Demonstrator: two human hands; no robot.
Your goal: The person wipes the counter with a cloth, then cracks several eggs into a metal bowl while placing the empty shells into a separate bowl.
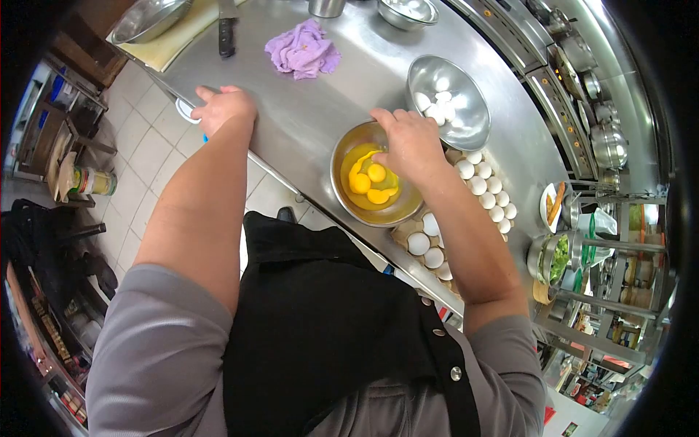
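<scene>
My right hand [413,146] is at the far right rim of a metal mixing bowl [339,191], thumb inside and fingers over the rim, gripping it. Several raw egg yolks [376,172] lie in clear egg white in the bowl, some of them broken and streaked. My left hand [224,107] rests at the counter's left edge with its fingers apart, holding nothing I can see. Beyond my right hand stands a second metal bowl [466,87] with eggshells [439,108] in it. White eggs [477,185] sit in a carton tray [453,156], partly hidden by my right forearm.
The steel counter [291,116] carries a crumpled purple cloth [302,49], a black-handled knife [226,36] and a small metal bowl [408,13]. At the right are a container of chopped greens [559,258] and a white dish [547,207]. Ovens [550,95] stand beyond.
</scene>
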